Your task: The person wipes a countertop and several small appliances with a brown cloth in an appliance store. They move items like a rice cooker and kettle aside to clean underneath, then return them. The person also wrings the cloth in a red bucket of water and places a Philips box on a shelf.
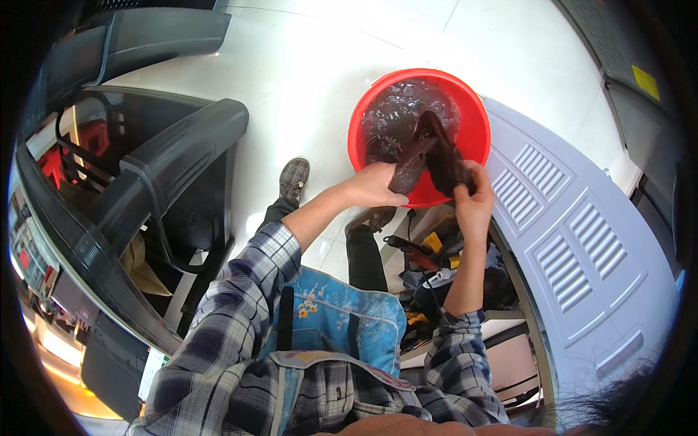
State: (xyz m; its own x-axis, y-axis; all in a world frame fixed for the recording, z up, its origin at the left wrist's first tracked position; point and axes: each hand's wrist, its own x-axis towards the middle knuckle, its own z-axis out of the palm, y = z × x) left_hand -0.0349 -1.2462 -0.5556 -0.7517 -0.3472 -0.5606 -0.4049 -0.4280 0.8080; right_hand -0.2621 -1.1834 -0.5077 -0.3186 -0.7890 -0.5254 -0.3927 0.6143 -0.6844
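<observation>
A red bucket (478,123) stands on the pale tiled floor, holding murky, bubbly water (407,102). Above it, both my hands grip a dark brown, wet-looking cloth (435,156). My left hand (372,186) is closed on the cloth's left part at the near rim. With thumb and fingers, my right hand (474,195) pinches the right part, close to the bucket's right side. Between the hands the cloth is folded and bunched, and its far end reaches over the water. Whether a lower part dips in is hard to tell.
A grey-blue louvred plastic panel (574,218) lies to the right of the bucket. Tools and cables (436,254) crowd a compartment below my right forearm. Black machine frames with thick bars (182,145) stand at left. My shoe (294,178) is left of the bucket.
</observation>
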